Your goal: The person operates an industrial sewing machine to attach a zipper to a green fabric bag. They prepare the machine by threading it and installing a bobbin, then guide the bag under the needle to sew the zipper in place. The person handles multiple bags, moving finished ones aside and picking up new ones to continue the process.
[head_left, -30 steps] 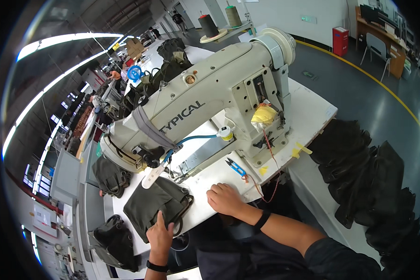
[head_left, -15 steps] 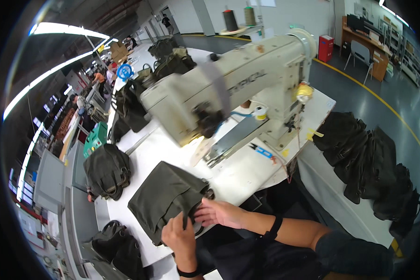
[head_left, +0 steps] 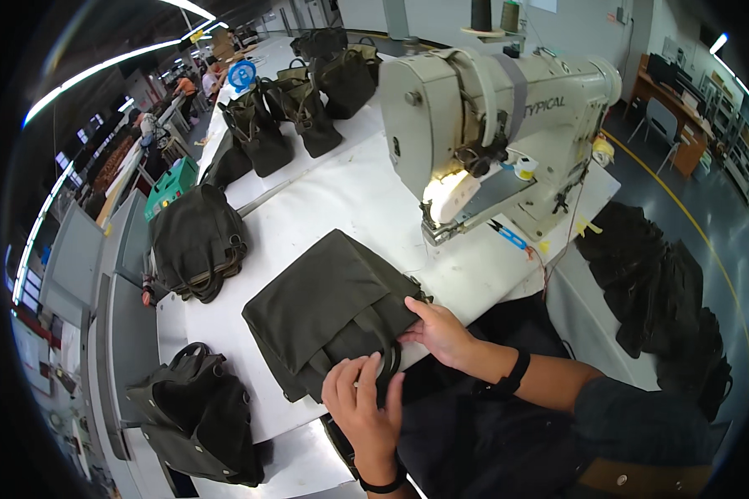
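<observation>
A dark olive fabric bag [head_left: 324, 291] lies flat on the white sewing table, its handles [head_left: 370, 333] toward me. My right hand [head_left: 441, 334] grips its right edge near the corner, thumb on top and fingers tucked partly out of sight. My left hand [head_left: 364, 407] is at the near edge beside the handles. Its fingers are apart and curved, with the fingertips close to or touching the bag. Beyond the bag stands a cream sewing machine [head_left: 491, 108], its lamp lit over the needle area; the bag lies apart from it.
Blue thread snips [head_left: 509, 236] lie by the machine base. One olive bag [head_left: 198, 237] rests on the table's left, another [head_left: 200, 416] nearer me. Several finished-looking bags [head_left: 254, 129] stand at the back. Dark pieces [head_left: 645, 279] are heaped at right. A green box [head_left: 172, 187] sits far left.
My view has shifted, so the machine shows farther right. My left hand's fingers have parted from the strap they were pinching. My right hand, open before, has closed on the bag's edge.
</observation>
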Motion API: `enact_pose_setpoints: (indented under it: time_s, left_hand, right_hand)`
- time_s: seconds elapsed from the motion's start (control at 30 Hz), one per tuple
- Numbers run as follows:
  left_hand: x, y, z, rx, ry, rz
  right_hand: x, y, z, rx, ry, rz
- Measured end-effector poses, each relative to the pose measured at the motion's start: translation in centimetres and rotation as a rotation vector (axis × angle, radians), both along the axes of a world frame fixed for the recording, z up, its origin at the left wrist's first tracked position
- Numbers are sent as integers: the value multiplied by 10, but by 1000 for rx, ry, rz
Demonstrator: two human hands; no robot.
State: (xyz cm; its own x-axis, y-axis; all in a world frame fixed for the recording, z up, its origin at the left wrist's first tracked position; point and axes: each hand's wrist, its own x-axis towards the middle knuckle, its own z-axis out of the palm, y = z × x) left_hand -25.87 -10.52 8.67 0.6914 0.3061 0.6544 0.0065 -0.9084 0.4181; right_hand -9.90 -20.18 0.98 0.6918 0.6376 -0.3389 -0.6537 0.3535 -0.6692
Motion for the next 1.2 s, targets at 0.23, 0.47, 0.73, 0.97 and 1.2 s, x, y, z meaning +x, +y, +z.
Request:
enact_pose_setpoints:
  time_s: [0.23,0.47,0.73,0.97,1.2]
  left_hand:
    - [-1,-49,-46,-577,185,-184]
    - [55,-71,-63,-1364,-234,-362]
    - [99,-60,-59,-1535,-458,-440]
    - [108,-68,-59,-1807,-554,-439]
    - [111,-66,-58,-1807,-490,-332]
  right_hand:
    - [2,-5,6,197,51,-27]
    - [-13,-30,23,165,-103,-9]
    - [-9,-45,4,452,258,-82]
    - [-3,-55,-1,470,249,-129]
    - [-13,-62,12,263,-133,-227]
